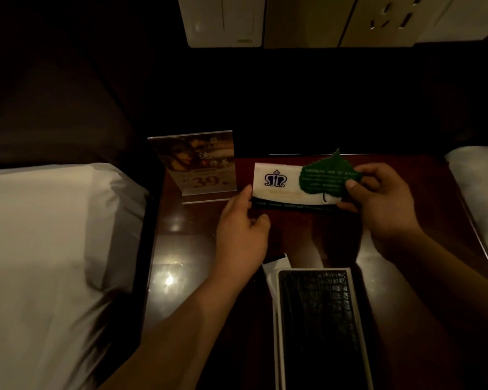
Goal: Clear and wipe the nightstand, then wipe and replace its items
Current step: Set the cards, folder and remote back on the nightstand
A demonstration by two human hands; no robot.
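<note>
At the near edge of the nightstand [181, 249] lies one black textured case [319, 327], with one white slip [276, 263] beside it. Beyond, the right hand [383, 198] pinches one green leaf card [321, 178] against one white crested card [276, 184]. The left hand [243, 229] touches its other end, grip unclear. One acrylic sign [200, 164] stands farthest back.

The left hand [241, 235] and right hand [383, 201] are bare, as are both forearms [181, 319]; the right thumbnail is short.
</note>
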